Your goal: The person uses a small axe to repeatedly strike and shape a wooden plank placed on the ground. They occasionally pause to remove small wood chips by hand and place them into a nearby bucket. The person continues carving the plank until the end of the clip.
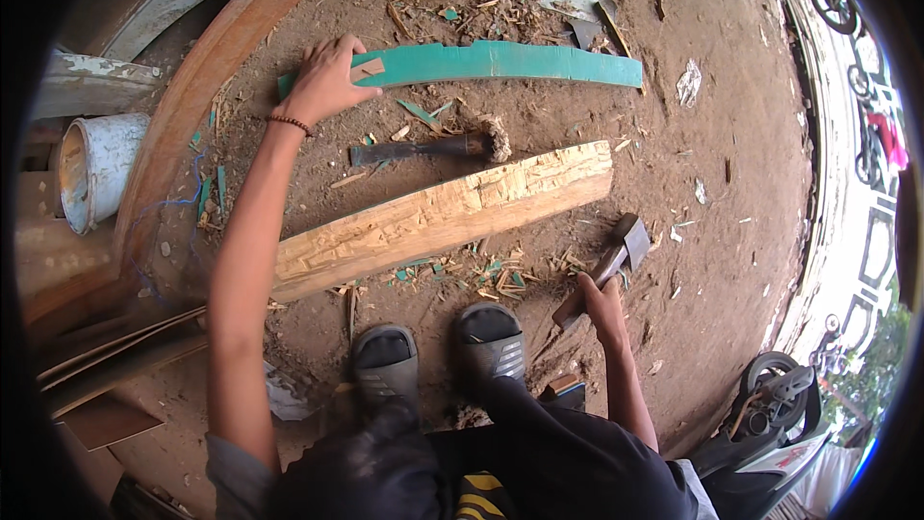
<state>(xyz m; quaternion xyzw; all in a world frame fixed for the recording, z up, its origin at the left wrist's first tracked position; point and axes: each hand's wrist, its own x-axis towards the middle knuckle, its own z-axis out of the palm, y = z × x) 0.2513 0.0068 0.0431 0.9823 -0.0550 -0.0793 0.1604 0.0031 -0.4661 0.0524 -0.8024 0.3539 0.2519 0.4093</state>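
My left hand [325, 85] grips the left end of a curved green board [500, 62] lying on the dirt, near a small brown wood piece on its top. My right hand [602, 300] holds a dark wooden-handled blade tool [628, 241], its metal head pointing up and right. Between the green board and a chipped pale plank [462, 207] lies a dark chisel-like tool with a frayed end [423, 149]. The plank's left end is hidden behind my left forearm.
Wood chips surround my sandalled feet [491, 347]. A wooden frame [164, 164], a white bucket [106, 173] and scrap boards [125, 356] are on the left. A motorbike [760, 424] stands at lower right, with other vehicles [837, 0] along the right edge.
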